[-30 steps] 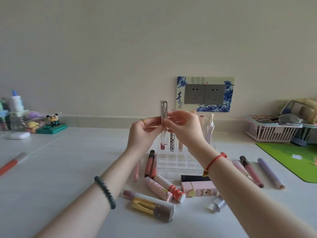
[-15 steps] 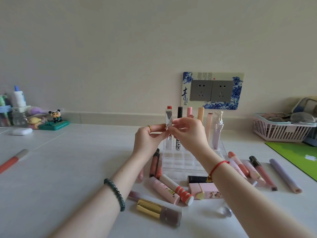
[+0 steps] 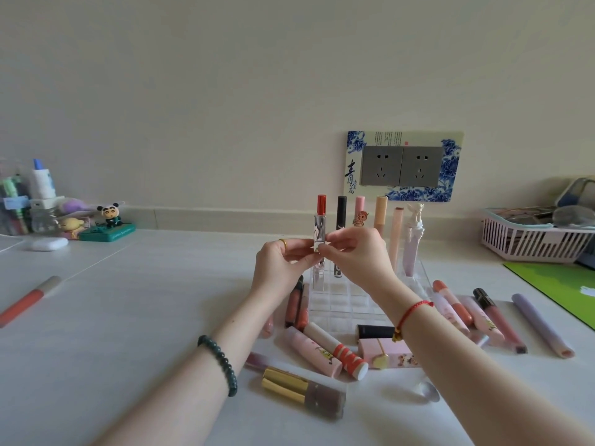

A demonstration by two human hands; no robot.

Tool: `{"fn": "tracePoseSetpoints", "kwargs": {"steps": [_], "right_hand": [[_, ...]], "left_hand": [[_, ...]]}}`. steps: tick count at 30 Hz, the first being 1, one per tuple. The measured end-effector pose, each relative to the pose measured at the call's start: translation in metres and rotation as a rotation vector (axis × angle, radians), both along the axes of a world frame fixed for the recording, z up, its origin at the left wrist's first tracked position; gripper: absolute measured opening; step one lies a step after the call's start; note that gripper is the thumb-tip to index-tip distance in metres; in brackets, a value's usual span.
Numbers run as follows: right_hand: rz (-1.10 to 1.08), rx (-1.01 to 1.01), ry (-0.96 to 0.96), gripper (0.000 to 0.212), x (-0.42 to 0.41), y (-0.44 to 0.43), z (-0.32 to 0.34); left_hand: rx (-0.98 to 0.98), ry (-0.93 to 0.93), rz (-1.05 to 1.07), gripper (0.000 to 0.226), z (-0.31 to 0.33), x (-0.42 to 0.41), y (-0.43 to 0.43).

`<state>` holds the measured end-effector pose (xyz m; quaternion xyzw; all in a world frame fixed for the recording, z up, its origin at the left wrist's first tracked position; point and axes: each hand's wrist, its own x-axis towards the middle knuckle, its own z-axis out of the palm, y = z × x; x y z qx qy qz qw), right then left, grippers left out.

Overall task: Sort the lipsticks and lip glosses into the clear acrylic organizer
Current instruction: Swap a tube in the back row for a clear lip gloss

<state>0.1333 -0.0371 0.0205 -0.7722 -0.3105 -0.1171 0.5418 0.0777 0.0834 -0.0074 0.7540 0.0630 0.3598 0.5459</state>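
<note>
I read left hand (image 3: 279,264) and right hand (image 3: 358,252) grips pinched on the mirrored silver square lipstick tube (image 3: 319,231), upright, evidently to align with the clear acrylic grid organizer's (image 3: 349,304) far-left cell.

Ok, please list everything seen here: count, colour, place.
clear acrylic organizer: one, transparent, table centre
silver lipstick: one, red top, upright at organizer's back-left
standing tubes: five, black, pink, peach, pale, white, organizer's back row
loose tubes: over a dozen, mostly pink, around organizer
pen: one, red-grey, far left
socket plate: one, grey, blue-white frame, wall
basket: one, pink, right
mat: one, green, right edge
panda figurine: one, black-white, left back
left-hand grip: one, pinches silver lipstick
right-hand grip: one, pinches silver lipstick
</note>
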Motion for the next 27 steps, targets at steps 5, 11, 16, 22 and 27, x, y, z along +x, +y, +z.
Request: {"fn": "tracePoseSetpoints", "kwargs": {"steps": [5,11,16,22,27], "right_hand": [[0.015,-0.032,0.022,0.021,0.002,-0.002,0.001],[0.049,-0.098,0.059,0.026,0.003,-0.006,0.005],[-0.001,-0.137,0.028,0.029,-0.003,-0.016,0.025],[0.126,0.017,-0.072,0.011,-0.043,-0.010,0.052],[0.278,-0.150,-0.088,0.012,-0.080,0.024,0.037]], "left_hand": [[0.034,0.009,-0.001,0.016,-0.001,0.000,0.001],[0.070,0.037,-0.011,0.018,0.000,-0.004,0.001],[0.028,0.053,0.043,0.017,0.007,-0.014,0.005],[0.083,0.070,0.176,0.011,0.028,-0.058,0.048],[0.174,0.141,0.377,0.017,0.031,-0.124,0.121]]}}
